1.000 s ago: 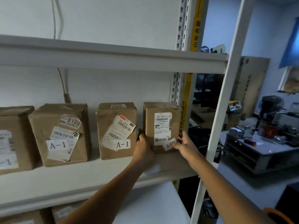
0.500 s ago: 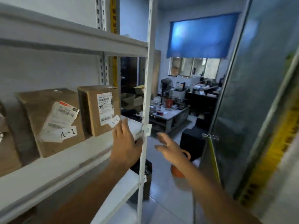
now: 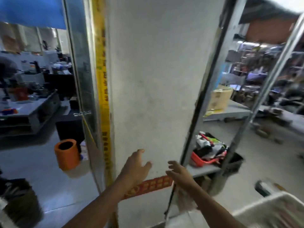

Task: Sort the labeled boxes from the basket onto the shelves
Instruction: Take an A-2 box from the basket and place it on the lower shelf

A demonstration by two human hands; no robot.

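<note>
My left hand [image 3: 135, 165] and my right hand [image 3: 180, 171] are both held out in front of a white pillar [image 3: 154, 79], fingers spread, holding nothing. A white basket [image 3: 271, 209] shows blurred at the bottom right corner, just right of my right forearm; its contents cannot be made out. No labeled box and no part of the A-1 shelf is in view. A metal shelf [image 3: 204, 170] stands to the right of the pillar, low down.
A red tray [image 3: 199, 160] of mixed items sits on the low right shelf. A cardboard box [image 3: 219, 99] rests on a higher shelf. An orange bin [image 3: 67, 153] stands on the floor at left, a cluttered grey table [image 3: 31, 107] behind it.
My view has swung right, away from the shelf with the A-1 boxes, to the pillar and basket. Both hands left the box on the shelf and now hang free.
</note>
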